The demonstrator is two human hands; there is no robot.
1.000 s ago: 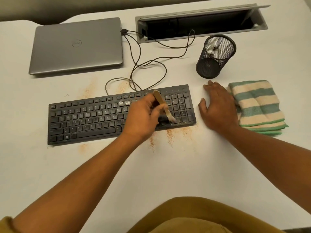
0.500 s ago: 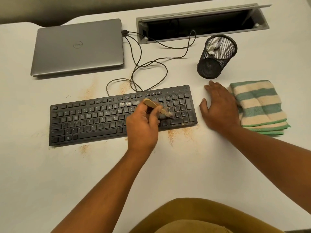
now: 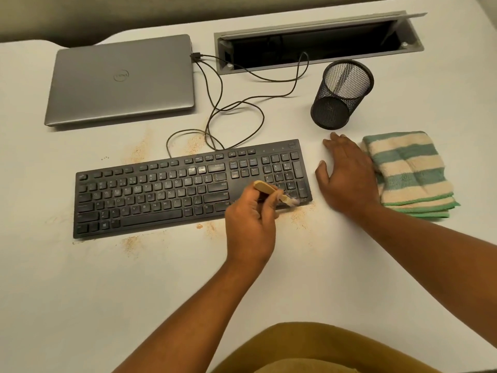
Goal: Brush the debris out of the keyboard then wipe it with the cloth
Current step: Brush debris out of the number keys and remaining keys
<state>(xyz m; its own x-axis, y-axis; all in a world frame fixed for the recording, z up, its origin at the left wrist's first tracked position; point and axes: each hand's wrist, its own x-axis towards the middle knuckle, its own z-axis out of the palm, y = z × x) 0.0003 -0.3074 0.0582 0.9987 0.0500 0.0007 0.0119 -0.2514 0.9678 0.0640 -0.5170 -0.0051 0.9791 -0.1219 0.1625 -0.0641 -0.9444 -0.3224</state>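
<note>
- The left hand has its fingers curled round the pale wooden handle of a small brush, gripping it over the near right part of the keyboard.
- The black keyboard lies flat on the white table, its long side running left to right and slightly askew, with the number pad at its right end.
- The brush's bristles, blurred, sit at the near right corner of the keyboard, by the lowest number-pad keys.
- Orange-brown debris is scattered on the table just off the keyboard's near edge, with more patches behind its far edge and near its left corner.
- The right hand rests palm down on the table, fingers straight and holding nothing, between the keyboard's right end and the cloth.
- The folded cloth, striped green and cream, lies on the table to the right of the keyboard, its left edge touching the right hand.
- A closed grey laptop lies behind the keyboard to the left.
- A black cable loops across the table between the two and plugs into the laptop's side.
- A black mesh pen cup stands behind the right hand.
- An open grey cable tray is set into the table's far side.
</note>
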